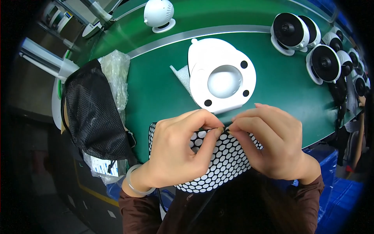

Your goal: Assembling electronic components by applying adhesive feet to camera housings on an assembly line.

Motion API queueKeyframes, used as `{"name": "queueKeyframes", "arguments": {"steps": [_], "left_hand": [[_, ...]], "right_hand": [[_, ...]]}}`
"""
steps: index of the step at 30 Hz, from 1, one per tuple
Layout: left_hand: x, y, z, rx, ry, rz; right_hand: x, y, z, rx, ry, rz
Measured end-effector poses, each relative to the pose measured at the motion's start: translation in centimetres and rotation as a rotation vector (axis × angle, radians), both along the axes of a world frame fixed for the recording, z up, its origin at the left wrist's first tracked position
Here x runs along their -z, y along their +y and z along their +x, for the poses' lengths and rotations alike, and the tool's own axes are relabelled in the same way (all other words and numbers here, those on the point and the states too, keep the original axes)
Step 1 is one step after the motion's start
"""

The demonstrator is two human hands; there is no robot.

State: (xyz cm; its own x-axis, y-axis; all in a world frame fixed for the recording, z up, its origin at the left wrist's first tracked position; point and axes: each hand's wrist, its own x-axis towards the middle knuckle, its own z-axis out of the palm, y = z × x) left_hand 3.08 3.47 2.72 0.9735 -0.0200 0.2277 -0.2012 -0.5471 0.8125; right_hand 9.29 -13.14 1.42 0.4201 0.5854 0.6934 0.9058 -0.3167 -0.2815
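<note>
A black sheet covered with rows of white round dots (224,160) bends over the table's near edge in front of me. My left hand (181,146) pinches its upper edge between thumb and forefinger. Right beside those fingertips, my right hand (270,136) is closed in a pinch at the same edge. Whatever its fingertips grip is too small to make out. Just beyond both hands lies a white rounded device (204,58) with its underside up. Three round black pads sit around the recess in its base, and a piece of white foam (182,80) sticks out beneath its left side.
A black mesh pouch (93,113) rests at the left on clear plastic wrapping (117,74). White round devices with black faces (289,31) crowd the right side. Another white device (159,15) stands on the green surface behind the metal strip. Blue plastic (331,195) is at the lower right.
</note>
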Motion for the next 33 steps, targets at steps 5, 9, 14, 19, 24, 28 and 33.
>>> {"name": "queueKeyframes", "arguments": {"steps": [5, 9, 14, 19, 24, 28, 33], "left_hand": [[0.0, 0.2, 0.0, 0.000, 0.006, -0.011], [0.8, 0.4, 0.2, 0.001, -0.096, -0.034], [1.0, 0.5, 0.4, -0.025, -0.133, -0.020], [0.9, 0.9, 0.2, -0.056, -0.147, -0.010], [0.6, 1.4, 0.2, -0.098, -0.035, 0.156], [1.6, 1.6, 0.8, -0.014, -0.011, -0.016], [1.8, 1.6, 0.8, -0.020, -0.079, 0.039]], "right_hand": [[-1.1, 0.0, 0.1, -0.047, 0.171, -0.062], [-1.3, 0.0, 0.4, -0.105, 0.331, -0.104], [-0.9, 0.3, 0.7, -0.125, 0.275, -0.075], [-1.6, 0.7, 0.7, -0.138, 0.231, -0.084], [-3.5, 1.4, 3.3, -0.035, 0.077, 0.058], [-2.8, 3.6, 4.4, 0.020, 0.088, 0.078], [-3.2, 4.0, 4.0, 0.045, 0.152, 0.063]]}}
